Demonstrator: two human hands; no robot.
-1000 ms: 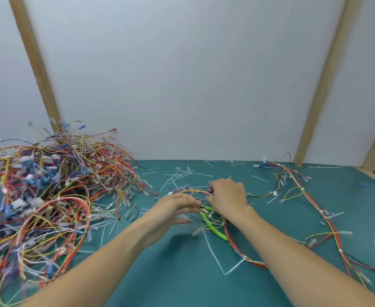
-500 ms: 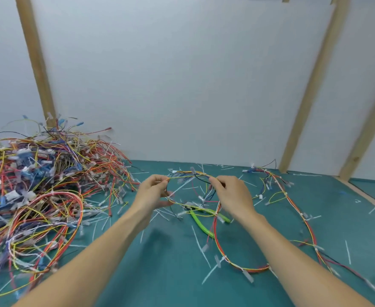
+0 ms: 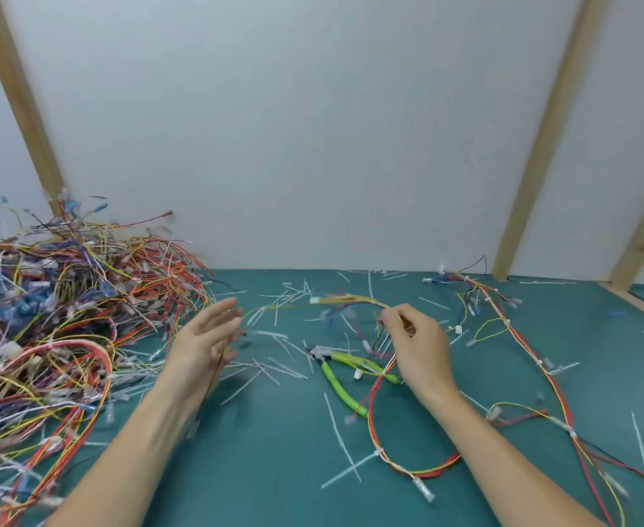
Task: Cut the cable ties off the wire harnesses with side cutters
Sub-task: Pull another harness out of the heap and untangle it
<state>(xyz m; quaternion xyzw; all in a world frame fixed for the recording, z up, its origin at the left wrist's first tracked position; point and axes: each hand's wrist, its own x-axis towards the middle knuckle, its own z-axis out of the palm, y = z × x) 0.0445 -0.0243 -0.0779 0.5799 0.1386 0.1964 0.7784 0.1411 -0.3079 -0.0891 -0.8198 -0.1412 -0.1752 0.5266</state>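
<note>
My right hand (image 3: 413, 344) pinches a thin wire harness (image 3: 383, 446) of red, orange and yellow wires above the green mat. The harness loops down to the mat below my wrist and arcs left from my fingers, blurred. My left hand (image 3: 208, 336) is apart from it, fingers straight and spread, holding nothing. The side cutters (image 3: 341, 382) with lime-green handles lie on the mat between my hands, jaws pointing up-left. Neither hand touches them.
A big tangled pile of wire harnesses (image 3: 54, 325) fills the left side. Another long harness (image 3: 521, 348) trails down the right. Cut white cable tie pieces (image 3: 337, 435) are scattered over the green mat (image 3: 274, 481). A white wall with wooden battens stands behind.
My left hand has let go of the harness and opened, drifting left. My right hand still pinches the harness, which now swings loose. The cutters lie uncovered on the mat.
</note>
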